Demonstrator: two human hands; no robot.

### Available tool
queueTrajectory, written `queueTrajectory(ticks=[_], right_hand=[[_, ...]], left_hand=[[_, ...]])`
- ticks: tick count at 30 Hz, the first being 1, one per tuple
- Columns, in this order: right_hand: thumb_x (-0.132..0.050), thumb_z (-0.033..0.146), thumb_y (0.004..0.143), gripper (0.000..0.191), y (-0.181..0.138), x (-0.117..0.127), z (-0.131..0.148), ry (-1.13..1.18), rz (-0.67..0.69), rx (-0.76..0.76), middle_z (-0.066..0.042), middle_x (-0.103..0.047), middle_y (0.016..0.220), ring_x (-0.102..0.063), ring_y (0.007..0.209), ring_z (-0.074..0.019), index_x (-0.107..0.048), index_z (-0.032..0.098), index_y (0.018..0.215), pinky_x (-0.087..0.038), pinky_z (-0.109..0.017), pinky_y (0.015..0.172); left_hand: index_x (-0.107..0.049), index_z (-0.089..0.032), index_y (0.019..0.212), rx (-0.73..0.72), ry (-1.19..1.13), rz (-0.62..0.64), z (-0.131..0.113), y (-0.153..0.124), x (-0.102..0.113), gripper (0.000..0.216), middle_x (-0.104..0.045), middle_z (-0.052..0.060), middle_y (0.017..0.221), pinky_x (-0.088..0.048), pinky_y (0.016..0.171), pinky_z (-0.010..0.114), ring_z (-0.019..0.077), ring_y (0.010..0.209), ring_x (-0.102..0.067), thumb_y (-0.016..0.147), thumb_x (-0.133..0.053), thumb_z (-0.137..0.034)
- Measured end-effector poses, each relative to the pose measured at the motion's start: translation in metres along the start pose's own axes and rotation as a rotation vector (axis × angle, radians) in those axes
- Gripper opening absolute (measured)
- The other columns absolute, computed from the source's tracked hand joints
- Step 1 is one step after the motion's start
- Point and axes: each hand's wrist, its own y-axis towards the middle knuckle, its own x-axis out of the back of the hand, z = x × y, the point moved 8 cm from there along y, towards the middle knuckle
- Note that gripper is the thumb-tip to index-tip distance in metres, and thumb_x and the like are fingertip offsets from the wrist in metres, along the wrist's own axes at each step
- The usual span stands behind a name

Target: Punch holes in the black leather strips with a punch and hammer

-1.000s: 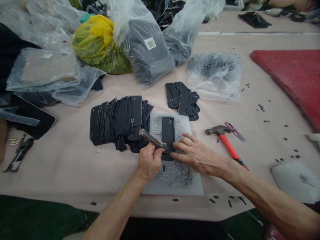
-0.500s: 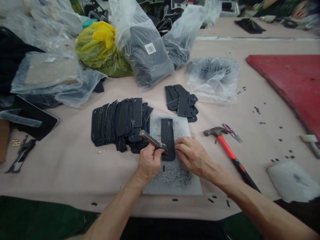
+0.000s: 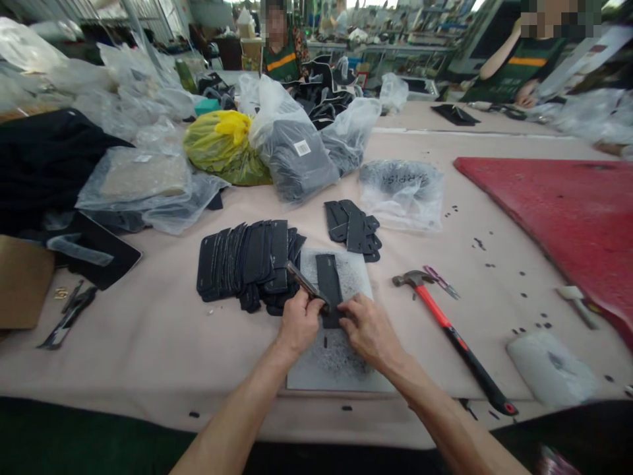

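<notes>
My left hand point(image 3: 299, 324) is closed round a metal punch tool point(image 3: 302, 281) whose tip rests at the near end of a black strip piece point(image 3: 328, 284). The strip lies lengthwise on a white cutting pad point(image 3: 335, 356) peppered with dark marks. My right hand point(image 3: 366, 328) presses its curled fingers on the strip's near end, next to the punch. A fanned stack of black pieces point(image 3: 247, 262) lies left of the pad. A smaller pile of black pieces point(image 3: 353, 227) lies just beyond it.
A red-handled hammer point(image 3: 445, 323) and small snips point(image 3: 441, 281) lie to the right. Beyond are a red board point(image 3: 558, 211), plastic bags point(image 3: 291, 152), a yellow bag point(image 3: 222, 142), a white lump point(image 3: 551, 369) and scattered black offcuts. Two other people work at the far side.
The camera has tilted up, showing the room and other workers. My right hand has drawn in from flat and spread to curled on the strip's near end. The punch stays in my left hand.
</notes>
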Motion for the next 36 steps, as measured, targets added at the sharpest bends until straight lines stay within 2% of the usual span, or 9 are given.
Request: queueTrajectory(ticks=[5, 8, 13, 17, 26, 33, 36], right_hand=[[-0.057, 0.014, 0.085, 0.021, -0.018, -0.009, -0.008, 0.052, -0.086, 0.064, -0.006, -0.062, 0.097, -0.054, 0.094, -0.0226, -0.066, 0.022, 0.103, -0.044, -0.040, 0.083], [-0.056, 0.015, 0.086, 0.019, -0.018, -0.010, -0.008, 0.067, -0.109, 0.080, -0.006, -0.062, 0.097, -0.054, 0.093, -0.0231, -0.067, 0.023, 0.099, -0.043, -0.041, 0.082], [-0.053, 0.017, 0.087, 0.020, -0.019, -0.009, -0.006, 0.045, -0.121, 0.081, -0.006, -0.061, 0.095, -0.054, 0.090, -0.0229, -0.068, 0.023, 0.099, -0.041, -0.041, 0.078], [-0.051, 0.017, 0.088, 0.021, -0.020, -0.009, -0.004, 0.006, -0.123, 0.092, -0.007, -0.061, 0.096, -0.053, 0.090, -0.0230, -0.067, 0.023, 0.099, -0.039, -0.040, 0.075], [-0.051, 0.015, 0.087, 0.020, -0.016, -0.011, -0.006, 0.057, -0.075, 0.064, -0.006, -0.062, 0.097, -0.053, 0.091, -0.0236, -0.064, 0.024, 0.099, -0.038, -0.041, 0.078], [-0.049, 0.015, 0.088, 0.016, -0.015, -0.011, -0.004, 0.058, -0.048, 0.033, -0.004, -0.060, 0.089, -0.052, 0.086, -0.0220, -0.059, 0.022, 0.078, -0.037, -0.040, 0.077], [-0.050, 0.015, 0.087, 0.013, -0.017, -0.011, -0.005, 0.084, -0.079, 0.040, -0.005, -0.061, 0.093, -0.053, 0.090, -0.0236, -0.060, 0.023, 0.089, -0.039, -0.041, 0.079]], left_hand=[[-0.062, -0.016, 0.088, 0.126, -0.264, -0.009, 0.005, 0.018, -0.005, 0.011, -0.070, 0.002, 0.076, -0.054, 0.062, 0.025, 0.0156, 0.067, -0.067, 0.085, -0.053, -0.021], [-0.062, -0.016, 0.086, 0.074, -0.171, -0.031, -0.002, 0.027, -0.010, 0.009, -0.069, 0.002, 0.073, -0.053, 0.061, 0.024, 0.0159, 0.065, -0.067, 0.085, -0.054, -0.020], [-0.065, -0.018, 0.091, -0.103, 0.062, -0.023, -0.012, 0.034, -0.021, 0.011, -0.072, 0.005, 0.081, -0.050, 0.068, 0.027, 0.0189, 0.076, -0.067, 0.086, -0.055, -0.019], [-0.064, -0.019, 0.091, -0.085, 0.097, -0.050, -0.006, 0.036, -0.020, 0.011, -0.072, 0.004, 0.079, -0.048, 0.066, 0.026, 0.0179, 0.072, -0.067, 0.086, -0.055, -0.019], [-0.063, -0.020, 0.087, -0.099, 0.126, -0.024, -0.007, 0.036, -0.021, 0.009, -0.069, 0.003, 0.075, -0.046, 0.064, 0.026, 0.0182, 0.071, -0.065, 0.086, -0.054, -0.020], [-0.062, -0.021, 0.089, -0.090, 0.121, -0.022, -0.007, 0.037, -0.022, 0.009, -0.070, 0.003, 0.076, -0.046, 0.065, 0.025, 0.0182, 0.072, -0.066, 0.085, -0.055, -0.018], [-0.063, -0.020, 0.090, -0.096, 0.107, -0.020, -0.007, 0.036, -0.021, 0.009, -0.070, 0.003, 0.076, -0.046, 0.064, 0.026, 0.0185, 0.071, -0.066, 0.086, -0.054, -0.018]])
